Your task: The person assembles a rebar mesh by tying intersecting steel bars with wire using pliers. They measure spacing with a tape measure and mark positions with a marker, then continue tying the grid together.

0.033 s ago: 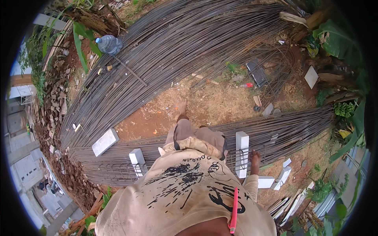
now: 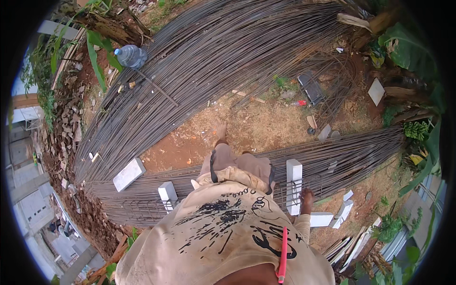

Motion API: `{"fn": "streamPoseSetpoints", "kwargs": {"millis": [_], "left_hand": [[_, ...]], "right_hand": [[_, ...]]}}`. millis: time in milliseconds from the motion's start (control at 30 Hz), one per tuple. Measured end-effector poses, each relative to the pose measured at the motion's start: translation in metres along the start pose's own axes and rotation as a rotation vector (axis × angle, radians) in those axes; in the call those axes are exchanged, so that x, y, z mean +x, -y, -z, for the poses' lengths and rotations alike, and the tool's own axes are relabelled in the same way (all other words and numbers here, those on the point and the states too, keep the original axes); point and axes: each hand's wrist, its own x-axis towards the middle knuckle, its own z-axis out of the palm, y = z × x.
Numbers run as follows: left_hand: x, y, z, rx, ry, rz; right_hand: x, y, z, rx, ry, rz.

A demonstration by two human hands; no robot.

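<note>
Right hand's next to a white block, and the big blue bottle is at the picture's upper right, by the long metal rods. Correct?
One slip: the head view shows the big blue bottle at the picture's upper left, by the long metal rods. The right hand is next to a white block, as you said.
</note>
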Motion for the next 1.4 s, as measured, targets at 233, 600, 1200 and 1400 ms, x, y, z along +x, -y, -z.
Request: {"fn": "streamPoseSetpoints", "kwargs": {"millis": [233,600,1200,1400], "left_hand": [[0.095,-0.332,0.227,-0.118,-0.193,-0.310],[0.093,-0.709,0.221,-0.392,-0.155,-0.573],[-0.154,-0.670,-0.477,1.807,0.911,-1.271],[-0.222,-0.642,-0.582,2.318,1.326,-1.077]], "right_hand": [[-0.044,-0.121,-0.072,0.161,0.667,-0.279],[-0.108,0.114,-0.209,-0.040,0.125,0.190],[0.013,0.131,-0.027,0.739,-0.145,-0.103],[0.049,0.194,-0.084,1.309,-0.506,-0.092]]}}
